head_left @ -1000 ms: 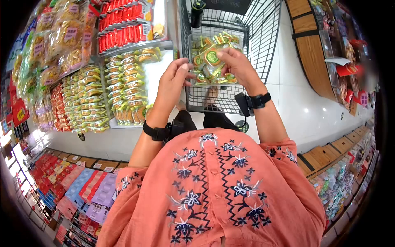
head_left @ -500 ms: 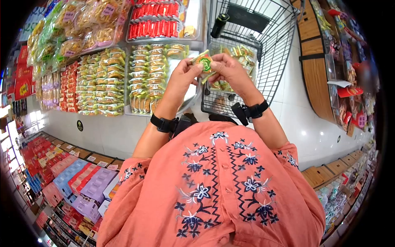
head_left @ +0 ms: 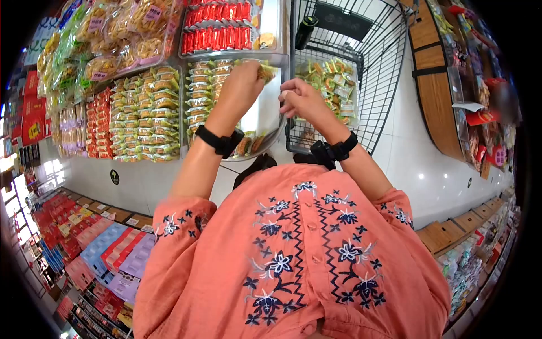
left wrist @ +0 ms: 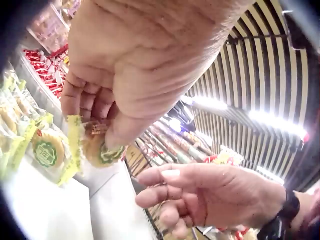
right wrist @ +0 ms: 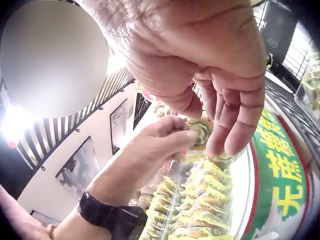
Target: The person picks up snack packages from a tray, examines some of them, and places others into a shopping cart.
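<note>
My left hand [head_left: 240, 90] reaches over a clear tray [head_left: 274, 107] of wrapped round cookies. In the left wrist view its thumb and fingers pinch a wrapped cookie [left wrist: 102, 148] with a green printed label and a yellow-green wrapper edge. Another wrapped cookie [left wrist: 47, 150] lies right beside it. My right hand [head_left: 305, 101] is over the gap between tray and cart, its fingers loosely bent with nothing between them. A bin of similar small wrapped packets [head_left: 333, 85] sits in the shopping cart [head_left: 384, 68] to the right.
Red packets [head_left: 220, 37] fill the tray behind. Bagged snacks [head_left: 121, 28] and stacked wrapped cookies [head_left: 147, 116] stand to the left. A black bottle [head_left: 305, 32] is in the cart's far left corner. A wooden shelf unit [head_left: 435, 85] runs along the right.
A wrapped cookie was in my right hand over the cart, then in both hands nearer the tray. Now my left hand has moved left over the tray and my right hand holds nothing.
</note>
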### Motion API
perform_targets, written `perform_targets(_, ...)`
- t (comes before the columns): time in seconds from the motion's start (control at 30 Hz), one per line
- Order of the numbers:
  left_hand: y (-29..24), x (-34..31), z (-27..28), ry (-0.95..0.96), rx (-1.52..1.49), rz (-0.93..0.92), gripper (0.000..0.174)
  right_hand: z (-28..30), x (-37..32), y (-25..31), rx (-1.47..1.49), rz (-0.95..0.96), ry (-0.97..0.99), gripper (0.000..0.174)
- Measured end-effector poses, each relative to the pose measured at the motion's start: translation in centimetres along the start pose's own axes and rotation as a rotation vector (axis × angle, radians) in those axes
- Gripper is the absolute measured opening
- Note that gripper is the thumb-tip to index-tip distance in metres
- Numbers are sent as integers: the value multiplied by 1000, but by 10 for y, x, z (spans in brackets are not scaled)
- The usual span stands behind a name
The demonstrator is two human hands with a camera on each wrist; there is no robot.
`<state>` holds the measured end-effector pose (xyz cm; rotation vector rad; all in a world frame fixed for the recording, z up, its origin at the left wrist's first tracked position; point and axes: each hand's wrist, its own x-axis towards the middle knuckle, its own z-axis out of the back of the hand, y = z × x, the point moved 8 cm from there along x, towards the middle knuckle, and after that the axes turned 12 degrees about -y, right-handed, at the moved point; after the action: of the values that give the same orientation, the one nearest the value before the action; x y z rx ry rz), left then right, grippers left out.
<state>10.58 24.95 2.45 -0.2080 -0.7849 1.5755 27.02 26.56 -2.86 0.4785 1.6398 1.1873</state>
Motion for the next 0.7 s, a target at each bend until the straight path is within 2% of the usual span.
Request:
perform_targets(0.07,-1,-1,-23,48,98,-145,19,8,-3,2,-1,-2,-41,34)
perform_targets(0.2,-27,7,-20,-50,174,-260,21,19,-6,-2,8,15,-78,35)
perform_targets(0.5,-14,11,-38,-94,105,-232,25,25,-5,-20,62,-11,-70,35)
perform_targets(0.6,-12,12,-46,-38,123,-232,22,27,-5,-17,66,-9,-78,35)
perform_targets(0.7,-18,15,-45,-106,144,-315,22,28,-3,-18,81,-8,-84,35)
